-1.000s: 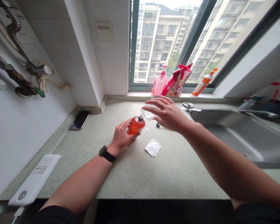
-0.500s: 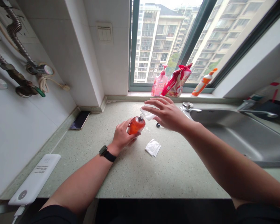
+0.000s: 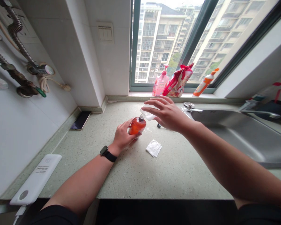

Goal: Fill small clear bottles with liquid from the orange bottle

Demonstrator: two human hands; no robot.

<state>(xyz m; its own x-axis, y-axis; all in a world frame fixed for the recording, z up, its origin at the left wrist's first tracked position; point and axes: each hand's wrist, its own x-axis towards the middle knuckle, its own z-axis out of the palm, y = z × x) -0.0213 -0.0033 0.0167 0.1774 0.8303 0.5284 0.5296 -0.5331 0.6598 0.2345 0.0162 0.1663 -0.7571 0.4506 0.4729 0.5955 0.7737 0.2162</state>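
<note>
My left hand (image 3: 124, 133) is wrapped round an orange-red bottle (image 3: 137, 126) on the countertop, a black watch on that wrist. From the right, my right hand (image 3: 167, 113) grips a clear, whitish bottle (image 3: 148, 113), tilted so that its neck meets the mouth of the orange-red bottle. My fingers cover much of the clear bottle. Whether liquid is flowing between them I cannot tell. A folded white tissue (image 3: 154, 148) lies on the counter in front of them. Beneath my right hand sits a small black cap-like piece (image 3: 159, 125).
The steel sink (image 3: 227, 134) and its tap lie to the right. On the window sill stand a pink pump bottle (image 3: 160, 83), a red bag (image 3: 179, 82) and an orange-and-white bottle (image 3: 205, 83). At left are a phone (image 3: 81, 120) and a white power bank (image 3: 36, 179) with a cable.
Almost nothing differs. Both hands keep their hold, and the two bottles stay mouth to mouth; the view has shifted very slightly.
</note>
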